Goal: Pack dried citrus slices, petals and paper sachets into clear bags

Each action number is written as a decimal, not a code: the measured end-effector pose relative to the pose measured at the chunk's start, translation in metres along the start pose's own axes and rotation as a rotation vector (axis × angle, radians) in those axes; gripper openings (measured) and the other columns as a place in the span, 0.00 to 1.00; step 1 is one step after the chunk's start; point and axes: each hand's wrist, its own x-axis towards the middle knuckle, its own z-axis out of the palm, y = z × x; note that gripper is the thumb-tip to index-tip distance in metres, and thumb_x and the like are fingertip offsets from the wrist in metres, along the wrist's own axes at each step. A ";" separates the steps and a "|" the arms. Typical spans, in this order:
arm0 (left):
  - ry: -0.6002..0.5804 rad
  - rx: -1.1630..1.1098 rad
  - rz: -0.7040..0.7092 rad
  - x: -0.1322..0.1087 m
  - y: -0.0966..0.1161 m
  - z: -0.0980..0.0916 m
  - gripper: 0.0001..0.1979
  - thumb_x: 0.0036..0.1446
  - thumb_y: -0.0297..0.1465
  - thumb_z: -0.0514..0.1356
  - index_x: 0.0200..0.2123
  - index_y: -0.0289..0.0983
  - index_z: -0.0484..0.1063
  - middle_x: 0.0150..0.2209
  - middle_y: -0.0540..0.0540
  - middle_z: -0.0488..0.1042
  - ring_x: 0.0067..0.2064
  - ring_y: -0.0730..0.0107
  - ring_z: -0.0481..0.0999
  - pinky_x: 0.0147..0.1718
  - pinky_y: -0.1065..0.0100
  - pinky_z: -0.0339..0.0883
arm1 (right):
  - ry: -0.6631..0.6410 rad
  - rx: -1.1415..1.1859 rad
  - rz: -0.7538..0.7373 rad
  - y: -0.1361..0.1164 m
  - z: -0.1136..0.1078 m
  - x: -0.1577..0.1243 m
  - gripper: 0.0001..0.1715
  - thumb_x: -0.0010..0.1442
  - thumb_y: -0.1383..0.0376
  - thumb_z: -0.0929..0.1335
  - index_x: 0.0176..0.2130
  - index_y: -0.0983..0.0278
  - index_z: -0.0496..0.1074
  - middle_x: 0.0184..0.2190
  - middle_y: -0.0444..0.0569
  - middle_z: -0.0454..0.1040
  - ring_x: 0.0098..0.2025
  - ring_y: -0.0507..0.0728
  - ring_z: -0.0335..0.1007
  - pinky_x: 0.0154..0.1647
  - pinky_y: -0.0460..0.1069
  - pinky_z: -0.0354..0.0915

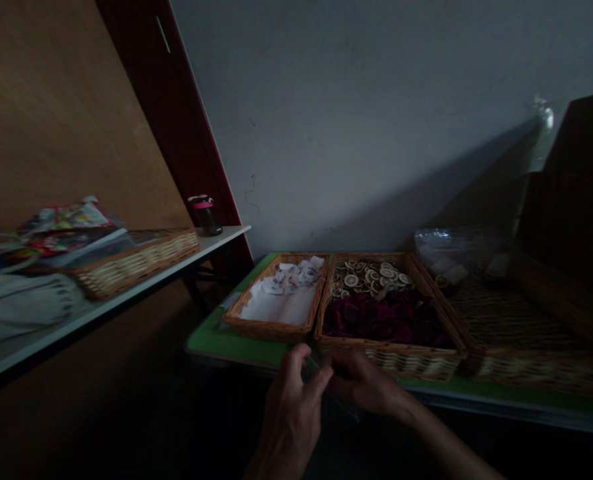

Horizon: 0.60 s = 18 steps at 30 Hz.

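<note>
Just in front of the table edge, my left hand point(292, 403) and my right hand point(364, 381) are close together with fingers pinched. Between them is a thin, see-through plastic bag point(345, 405), faint in the dim light; its lower part hangs below my right hand. Beyond my right hand is a wicker basket point(394, 347) with pale dried slices point(371, 275) at the back and dark purple-red slices point(384, 317) at the front. To its left, a smaller wicker basket point(271, 328) holds small white packets point(296, 275) on white paper.
The baskets stand on a green tabletop point(216, 340) against a grey wall. At right, another wicker tray point(506, 313) has clear plastic bags point(451, 257) at its back. A white shelf point(176, 270) at left carries a basket point(141, 263), colourful packages point(71, 227) and a dark bottle point(207, 217).
</note>
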 end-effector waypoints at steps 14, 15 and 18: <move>-0.402 -0.215 0.270 0.007 -0.004 -0.020 0.11 0.59 0.17 0.61 0.31 0.39 0.68 0.32 0.54 0.76 0.31 0.69 0.76 0.29 0.68 0.68 | 0.181 -0.105 -0.004 0.022 -0.009 0.004 0.07 0.53 0.75 0.67 0.33 0.65 0.67 0.26 0.39 0.66 0.29 0.49 0.60 0.29 0.43 0.54; -0.431 -0.210 0.237 0.008 -0.004 -0.021 0.11 0.57 0.17 0.63 0.31 0.39 0.67 0.31 0.54 0.75 0.31 0.69 0.76 0.30 0.69 0.68 | 0.186 -0.143 -0.011 0.021 -0.009 0.003 0.09 0.52 0.76 0.67 0.33 0.65 0.67 0.26 0.39 0.66 0.28 0.49 0.60 0.29 0.43 0.54; -0.442 -0.260 0.176 0.013 -0.007 -0.026 0.13 0.56 0.17 0.65 0.31 0.39 0.67 0.31 0.53 0.74 0.33 0.69 0.76 0.32 0.70 0.68 | 0.225 -0.183 -0.146 0.011 -0.009 -0.002 0.13 0.52 0.78 0.67 0.36 0.64 0.68 0.32 0.42 0.69 0.32 0.50 0.64 0.30 0.43 0.57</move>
